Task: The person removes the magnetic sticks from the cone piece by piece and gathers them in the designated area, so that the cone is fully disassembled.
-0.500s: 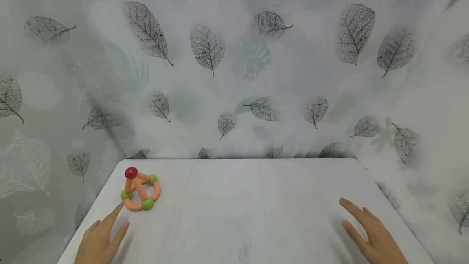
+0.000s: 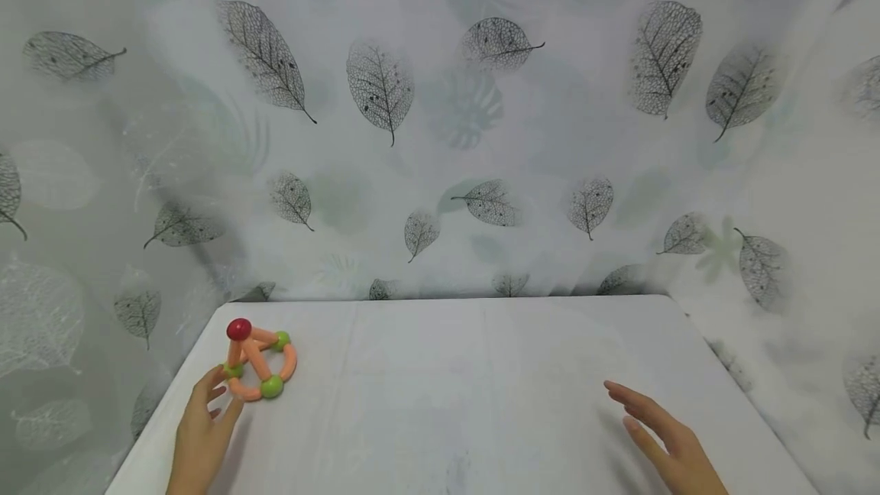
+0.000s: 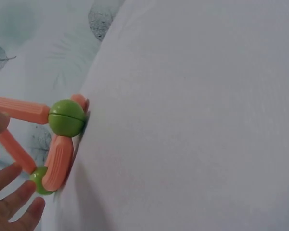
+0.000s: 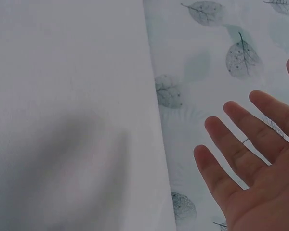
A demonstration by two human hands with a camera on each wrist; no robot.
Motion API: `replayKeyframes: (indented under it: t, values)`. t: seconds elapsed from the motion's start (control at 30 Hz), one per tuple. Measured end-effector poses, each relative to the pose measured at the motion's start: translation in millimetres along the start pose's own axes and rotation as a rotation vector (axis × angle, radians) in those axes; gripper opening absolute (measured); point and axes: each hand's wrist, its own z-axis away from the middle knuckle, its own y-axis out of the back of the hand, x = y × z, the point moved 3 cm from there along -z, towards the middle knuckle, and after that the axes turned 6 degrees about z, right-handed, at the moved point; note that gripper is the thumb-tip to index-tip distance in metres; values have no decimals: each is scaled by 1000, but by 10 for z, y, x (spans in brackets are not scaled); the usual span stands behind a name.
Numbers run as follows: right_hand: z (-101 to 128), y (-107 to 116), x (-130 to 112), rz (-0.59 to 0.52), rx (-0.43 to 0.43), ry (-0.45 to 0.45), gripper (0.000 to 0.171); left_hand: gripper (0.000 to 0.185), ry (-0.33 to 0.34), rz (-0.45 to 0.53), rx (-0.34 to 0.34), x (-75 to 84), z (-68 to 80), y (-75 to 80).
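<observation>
A small toy pyramid (image 2: 257, 361) of orange rods and green balls, with one red ball on top, stands at the far left of the white table (image 2: 454, 373). My left hand (image 2: 215, 396) reaches up to its near side with fingers loosely spread; the fingertips are at the nearest green ball and rod, holding nothing. In the left wrist view the toy (image 3: 62, 130) lies just beyond my fingers (image 3: 17, 199), and the thumb sits by one orange rod. My right hand (image 2: 653, 422) hovers flat and open over the table's right side, also seen palm-up as the right hand (image 4: 250, 163).
A leaf-printed white curtain (image 2: 440, 136) hangs behind the table and drapes down both sides. The table's left edge runs just beside the toy. The tabletop (image 4: 62, 96) carries a faint shadow of my right hand.
My left hand has moved forward until its fingertips reach the toy. My right hand has slid a little to the left and nearer to me. The toy stands where it was.
</observation>
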Motion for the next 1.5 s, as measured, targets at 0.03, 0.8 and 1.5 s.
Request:
replayKeyframes:
  t: [0.03,0.8,1.5]
  values:
    - [-1,-23,-12,-41,-25,2,42,78,18,46,11,6,-20,-14]
    - [48,-572,-248,-546,-114,170,40,55,37,135,169,4,-157,-336]
    - [17,-755,-399,-574,-166,157,38,46,-94,65,-7,60,-81,-499]
